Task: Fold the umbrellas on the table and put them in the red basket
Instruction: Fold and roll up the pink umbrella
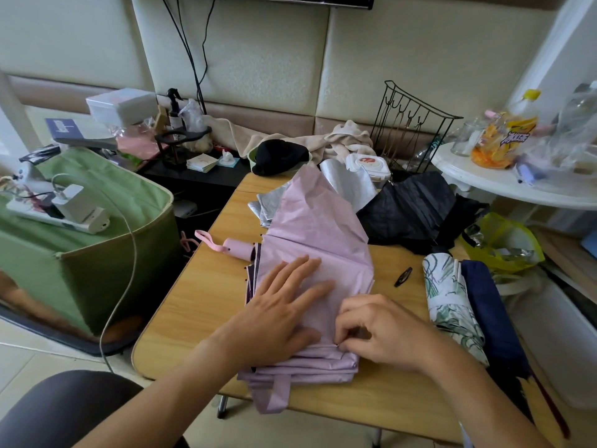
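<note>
Right hand [384, 331] pinches a pleat edge of the pink umbrella [316, 253] with curled fingers; left hand [284, 305] lies flat, fingers straight, pressing the canopy down. Pink umbrella lies mid-table, handle [239, 248] with its wrist loop pointing left, several pleats already stacked at the near edge, far part of the canopy loose and peaked, strap hanging over the table edge. Judgement: folding about half done on this one, not rolled or strapped yet. Black umbrella [416, 211] sits crumpled behind it, unfolded; silver fabric [349, 182] beyond, maybe another umbrella, cannot tell. Floral umbrella [452, 305] and navy umbrella [491, 312] lie side by side at right, loosely bundled. No red basket in view, so nothing stowed as far as shown; most of the task is left. Wooden table [193, 302] also carries a black clip [403, 277]. Around: green fabric bin [106, 253] with charger at left, wire rack [410, 124], white round table [504, 185] with snack bag, padded wall behind.
</note>
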